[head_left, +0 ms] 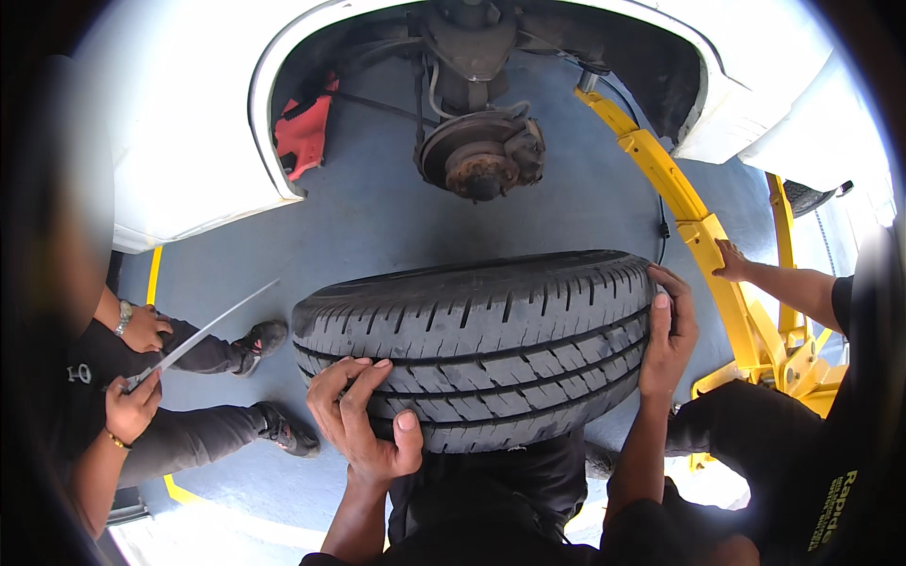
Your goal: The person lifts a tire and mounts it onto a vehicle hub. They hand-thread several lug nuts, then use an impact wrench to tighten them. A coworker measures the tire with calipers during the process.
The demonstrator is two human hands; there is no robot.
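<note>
A black tire (481, 341) is held up in front of me, tread facing me, below the raised white vehicle's open wheel arch. My left hand (363, 420) grips its lower left tread, fingertips and thumb pressed on the rubber. My right hand (670, 335) wraps round its right end. Above the tire, apart from it, hangs a bare wheel hub with a rusty brake disc (477, 160), under the dark suspension parts (467, 42).
At left, a co-worker's hand (132, 407) holds a long thin metal tool (222, 325). At right, another co-worker's hand (731, 261) rests on a yellow lift (717, 274). A red object (302, 137) stands behind the wheel arch. The white body panel (179, 123) curves overhead; grey floor (359, 226) lies below.
</note>
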